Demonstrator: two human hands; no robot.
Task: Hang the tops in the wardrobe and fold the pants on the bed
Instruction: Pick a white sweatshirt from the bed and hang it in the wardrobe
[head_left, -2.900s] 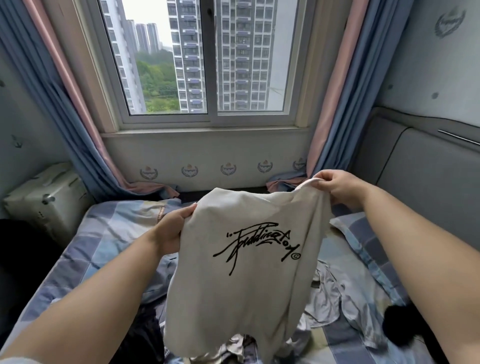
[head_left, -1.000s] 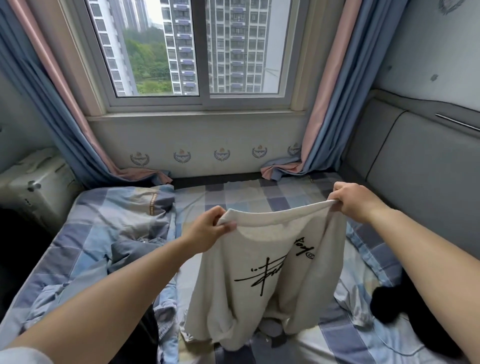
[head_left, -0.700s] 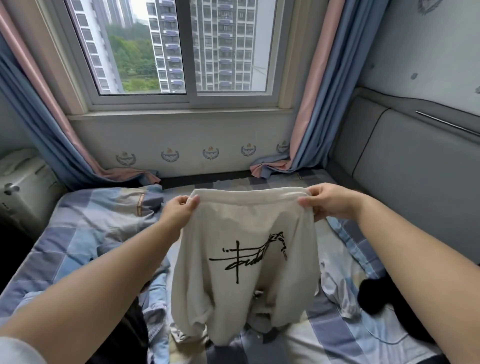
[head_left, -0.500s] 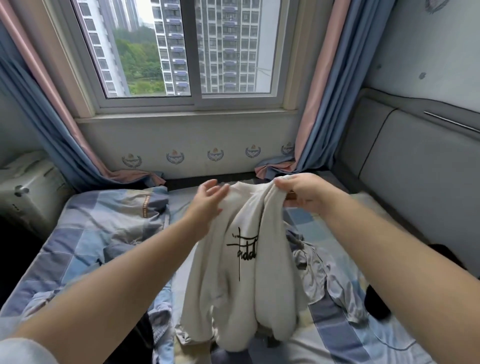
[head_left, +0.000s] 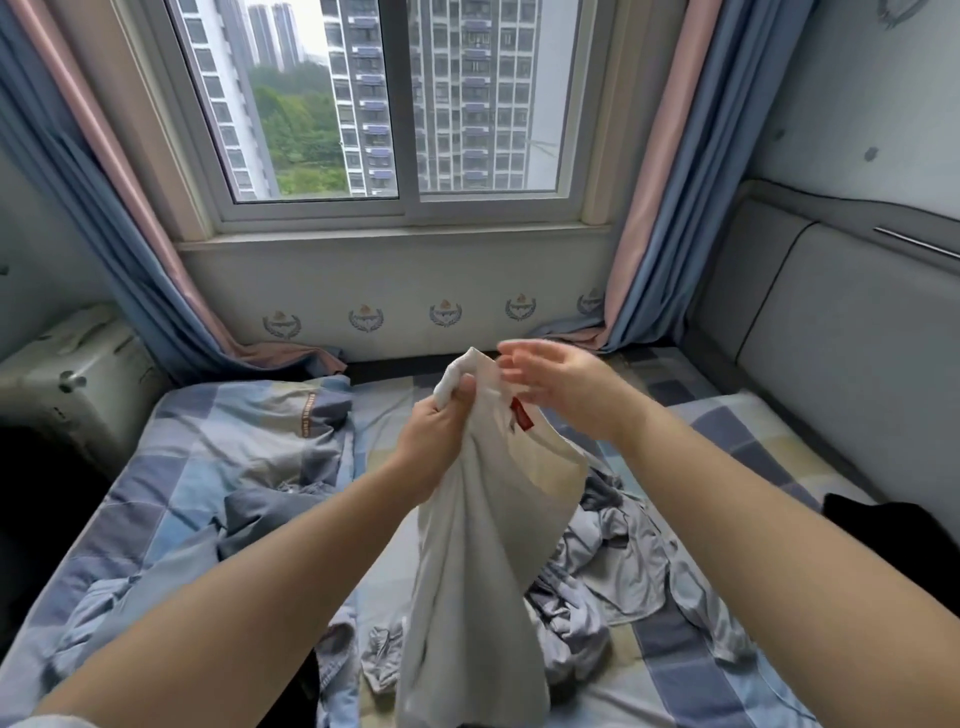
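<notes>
Now you hold one white top bunched at its upper edge in your left hand, fingers curled tight round the gathered cloth, so that the rest hangs straight down over the bed without trailing in the laundry below. Your right hand is spread, fingers loose and apart, gripping nothing; it sits just beside the collar, close to the red label. Gathering both shoulders into one hand likely frees the other for a hanger or the walk to the wardrobe, which is out of view.

Count: one top in hand; one rumpled grey-blue pile on the checked sheet, beside and partly behind the hanging cloth, its number of pieces not countable; one dark garment at the right edge near the headboard; one crumpled duvet to the left. Whether the pile holds pants or further tops cannot be told. Judged from this, hanging has not begun and no pants lie folded.
</notes>
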